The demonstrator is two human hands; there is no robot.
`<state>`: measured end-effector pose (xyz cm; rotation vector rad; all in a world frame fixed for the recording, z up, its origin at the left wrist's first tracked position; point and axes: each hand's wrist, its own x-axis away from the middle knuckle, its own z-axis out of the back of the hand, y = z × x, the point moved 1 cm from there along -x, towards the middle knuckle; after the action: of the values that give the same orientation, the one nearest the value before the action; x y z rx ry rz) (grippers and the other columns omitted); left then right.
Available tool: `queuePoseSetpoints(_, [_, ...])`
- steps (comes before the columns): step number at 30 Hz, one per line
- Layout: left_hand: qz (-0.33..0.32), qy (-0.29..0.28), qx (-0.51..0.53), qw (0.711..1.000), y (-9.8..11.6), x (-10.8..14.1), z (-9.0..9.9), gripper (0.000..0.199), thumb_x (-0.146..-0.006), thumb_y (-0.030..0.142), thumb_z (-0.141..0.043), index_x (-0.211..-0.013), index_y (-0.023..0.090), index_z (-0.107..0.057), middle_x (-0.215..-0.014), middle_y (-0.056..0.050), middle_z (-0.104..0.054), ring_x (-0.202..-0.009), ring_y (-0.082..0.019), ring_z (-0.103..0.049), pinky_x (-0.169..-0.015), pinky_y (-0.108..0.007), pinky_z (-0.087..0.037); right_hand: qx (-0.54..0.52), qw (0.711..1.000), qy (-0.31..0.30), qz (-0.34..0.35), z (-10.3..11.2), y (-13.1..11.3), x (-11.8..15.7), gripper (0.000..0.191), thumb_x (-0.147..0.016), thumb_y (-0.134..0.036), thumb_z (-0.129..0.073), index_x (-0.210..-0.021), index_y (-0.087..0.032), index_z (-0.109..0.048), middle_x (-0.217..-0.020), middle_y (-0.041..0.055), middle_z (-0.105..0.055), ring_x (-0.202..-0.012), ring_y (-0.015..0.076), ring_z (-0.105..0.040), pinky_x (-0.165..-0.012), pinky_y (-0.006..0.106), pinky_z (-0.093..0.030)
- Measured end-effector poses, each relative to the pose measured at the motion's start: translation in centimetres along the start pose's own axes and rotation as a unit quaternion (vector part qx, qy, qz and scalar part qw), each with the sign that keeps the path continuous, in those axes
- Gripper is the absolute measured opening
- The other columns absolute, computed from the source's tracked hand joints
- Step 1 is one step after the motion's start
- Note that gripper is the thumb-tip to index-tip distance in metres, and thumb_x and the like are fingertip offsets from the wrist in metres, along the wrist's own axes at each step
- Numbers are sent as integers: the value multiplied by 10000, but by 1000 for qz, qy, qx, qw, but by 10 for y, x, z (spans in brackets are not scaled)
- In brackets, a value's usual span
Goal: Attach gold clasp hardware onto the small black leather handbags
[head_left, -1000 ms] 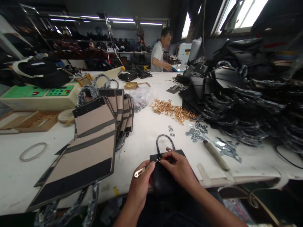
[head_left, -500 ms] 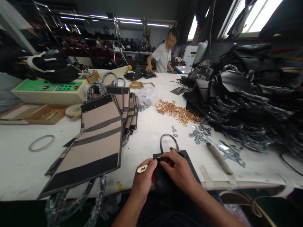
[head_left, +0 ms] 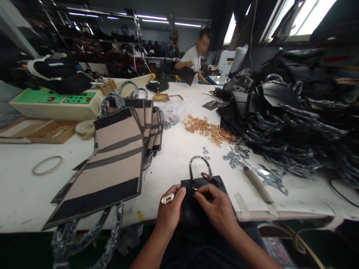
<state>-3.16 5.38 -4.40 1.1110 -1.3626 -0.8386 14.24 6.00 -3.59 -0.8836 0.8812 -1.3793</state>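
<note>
A black bag piece (head_left: 200,182) with a plastic-wrapped looped handle (head_left: 199,158) lies at the table's front edge. My left hand (head_left: 170,209) grips its left side, thumb on top, and a gold metal fitting (head_left: 167,198) shows between the fingers. On the right, my right hand (head_left: 215,205) pinches a small gold piece (head_left: 194,189) at the black surface, just below the handle's left end. Another metal fitting (head_left: 206,175) sits at the handle's right end.
Stacked beige-and-black panels (head_left: 112,164) lie left. Gold hardware (head_left: 207,129) is heaped mid-table, with metal plates (head_left: 236,156) and a wrapped tool (head_left: 258,185) nearer right. Black bags (head_left: 288,123) pile up at the right. A person (head_left: 192,59) stands across the table holding a black piece.
My right hand has moved slightly down and right, away from my left thumb, uncovering the small gold piece. Across the table, the person has lifted a black piece.
</note>
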Motion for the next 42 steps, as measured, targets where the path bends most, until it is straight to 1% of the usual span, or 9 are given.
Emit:
queuePoseSetpoints(7, [-30, 8, -6, 1000, 3, 3, -1, 345, -899, 541, -679, -962, 205, -729, -790, 4, -705, -746, -169, -614, -646, -231, -484, 10, 999, 33, 27, -5, -15, -1, 195, -906, -382, -693, -800, -223, -738, -745, -3, -723, -655, 177, -638, -619, 269, -468])
queuePoseSetpoints(13, [-42, 12, -7, 999, -1, 4, 1, 329, -894, 521, -691, -972, 205, -741, -778, 8, -694, -758, -173, -615, -661, -239, -486, 50, 996, 44, 54, -14, -9, -1, 136, -915, -333, -686, -839, -237, -746, -767, -12, -735, -650, 167, -654, -603, 263, -468])
queuePoseSetpoints(22, [-57, 15, -6, 998, -7, 2, 2, 303, -894, 467, -698, -1039, 211, -771, -853, -10, -752, -834, -190, -658, -744, -251, -513, 90, 971, 48, 217, -23, -9, -2, 139, -957, -215, -604, -863, -210, -706, -816, 19, -728, -731, 174, -690, -712, 277, -499])
queuePoseSetpoints(24, [-52, 22, 4, 998, -8, 1, 1, 303, -894, 470, -692, -1033, 212, -769, -833, -5, -745, -816, -192, -658, -712, -249, -512, 77, 976, 49, 195, -22, -11, -3, 142, -951, -230, -617, -842, -212, -707, -805, 16, -729, -726, 175, -690, -706, 275, -503])
queuePoseSetpoints(27, [-45, 40, 2, 998, -7, 0, -1, 280, -890, 472, -683, -924, 206, -764, -731, 14, -700, -712, -170, -611, -619, -229, -468, 32, 993, 66, 91, -17, -10, -2, 138, -920, -289, -678, -804, -226, -716, -751, -7, -724, -682, 171, -681, -655, 261, -503])
queuePoseSetpoints(30, [-51, 38, -14, 998, -5, -1, -2, 266, -897, 454, -670, -928, 212, -777, -753, 7, -720, -747, -177, -630, -661, -231, -483, 19, 996, 68, 57, -14, -7, 1, 155, -912, -325, -693, -791, -233, -724, -745, -12, -723, -681, 173, -680, -644, 261, -502])
queuePoseSetpoints(33, [-51, 33, -28, 998, -4, -2, -1, 293, -903, 464, -667, -1001, 218, -791, -808, -9, -756, -786, -196, -661, -691, -248, -506, 27, 993, 73, 85, -16, -4, 3, 141, -922, -299, -681, -804, -229, -715, -764, -12, -722, -694, 168, -687, -657, 258, -501])
queuePoseSetpoints(38, [-50, 39, -20, 998, -8, -1, -2, 301, -892, 464, -697, -1028, 214, -797, -885, -22, -789, -852, -213, -703, -750, -270, -535, 77, 974, 66, 204, -24, 3, -1, 138, -956, -211, -624, -830, -214, -680, -780, -7, -709, -698, 147, -673, -688, 256, -490])
queuePoseSetpoints(42, [-52, 43, -26, 997, -10, -1, -3, 308, -894, 458, -697, -1047, 209, -795, -866, -20, -789, -837, -212, -707, -767, -283, -533, 82, 976, 79, 187, -30, 6, -5, 131, -951, -215, -628, -840, -217, -697, -784, -5, -714, -700, 151, -676, -688, 261, -493])
